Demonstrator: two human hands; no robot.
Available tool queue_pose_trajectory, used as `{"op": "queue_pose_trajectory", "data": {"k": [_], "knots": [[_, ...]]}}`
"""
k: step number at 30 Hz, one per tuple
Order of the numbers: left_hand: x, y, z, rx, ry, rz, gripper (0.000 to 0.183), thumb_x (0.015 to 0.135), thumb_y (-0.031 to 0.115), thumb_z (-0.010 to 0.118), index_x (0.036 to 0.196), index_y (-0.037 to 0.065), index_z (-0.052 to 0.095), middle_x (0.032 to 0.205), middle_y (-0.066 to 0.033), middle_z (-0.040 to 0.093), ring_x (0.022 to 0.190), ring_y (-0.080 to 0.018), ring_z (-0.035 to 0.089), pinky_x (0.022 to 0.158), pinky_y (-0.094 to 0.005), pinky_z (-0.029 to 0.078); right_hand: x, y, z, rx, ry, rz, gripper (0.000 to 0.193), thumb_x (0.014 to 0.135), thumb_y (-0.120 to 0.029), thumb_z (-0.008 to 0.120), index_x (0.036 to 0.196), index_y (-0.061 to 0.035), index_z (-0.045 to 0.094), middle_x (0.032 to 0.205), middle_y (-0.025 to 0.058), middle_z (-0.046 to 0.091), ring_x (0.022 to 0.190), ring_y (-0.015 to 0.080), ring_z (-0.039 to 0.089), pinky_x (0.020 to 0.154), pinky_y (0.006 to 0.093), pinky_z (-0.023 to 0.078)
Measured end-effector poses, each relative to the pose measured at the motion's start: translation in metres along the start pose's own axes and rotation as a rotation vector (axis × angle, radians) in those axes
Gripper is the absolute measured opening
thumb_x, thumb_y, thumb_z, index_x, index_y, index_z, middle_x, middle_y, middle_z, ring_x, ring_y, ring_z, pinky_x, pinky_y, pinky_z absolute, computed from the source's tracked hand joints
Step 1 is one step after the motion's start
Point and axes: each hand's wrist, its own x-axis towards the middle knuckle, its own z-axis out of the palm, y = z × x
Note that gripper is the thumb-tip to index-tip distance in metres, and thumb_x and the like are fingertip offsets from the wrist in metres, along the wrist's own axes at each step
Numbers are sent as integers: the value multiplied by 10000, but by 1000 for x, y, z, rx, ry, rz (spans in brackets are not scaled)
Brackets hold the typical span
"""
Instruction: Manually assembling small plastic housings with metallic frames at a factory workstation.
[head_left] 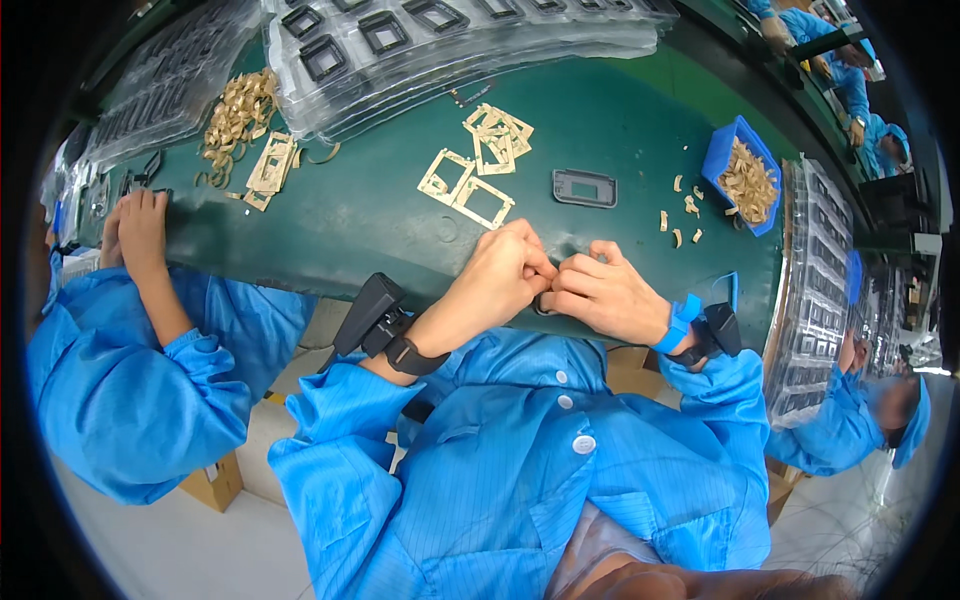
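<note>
My left hand (502, 268) and my right hand (612, 296) meet at the table's near edge, fingers closed in pinches. Between them shows the rim of a small dark part (544, 306), mostly covered by my fingers and seemingly held by the right hand. What the left fingertips pinch is hidden. Just beyond my hands lies a grey rectangular plastic housing (585, 188) with a window in it. To its left are cream die-cut adhesive frames (466, 190), with more of them stacked loosely (497, 138) behind.
A blue bin (742, 174) of small tan strips stands at the right, loose strips (677, 237) beside it. Clear trays (450, 50) of black frames line the back; more trays (815, 290) stand right. A co-worker's hand (142, 235) works at left, near a tan strip pile (240, 115).
</note>
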Motion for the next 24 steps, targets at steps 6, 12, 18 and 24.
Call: {"op": "queue_pose_trajectory", "data": {"k": [6, 12, 18, 24], "knots": [[0, 0, 1, 25, 14, 19, 117, 749, -45, 708, 847, -6, 757, 883, -72, 611, 692, -145, 604, 622, -281, 493, 3, 0, 0, -53, -19, -24, 140, 835, -163, 590, 974, -156, 607, 870, -6, 504, 896, 147, 541, 875, 362, 409], [-2, 0, 1, -1, 37, 20, 123, 758, -51, 704, 857, -4, 759, 879, -63, 615, 690, -131, 601, 612, -276, 486, 4, -4, 1, -189, -48, -45, 118, 846, -172, 591, 961, -147, 590, 867, -5, 505, 897, 144, 545, 887, 359, 413], [0, 2, 0, 10, -5, 5, 132, 772, -58, 702, 880, -15, 766, 896, -69, 615, 698, -137, 609, 602, -270, 494, -1, -1, 1, -92, 11, 1, 100, 865, -183, 586, 961, -160, 595, 859, -9, 499, 894, 139, 546, 879, 356, 412], [0, 4, -1, 8, -4, -4, 118, 785, -62, 697, 876, -24, 762, 905, -68, 610, 703, -129, 601, 597, -264, 491, 3, 0, -1, -53, -10, -13, 100, 867, -178, 583, 965, -162, 598, 856, -14, 500, 893, 139, 547, 859, 361, 409]]}}
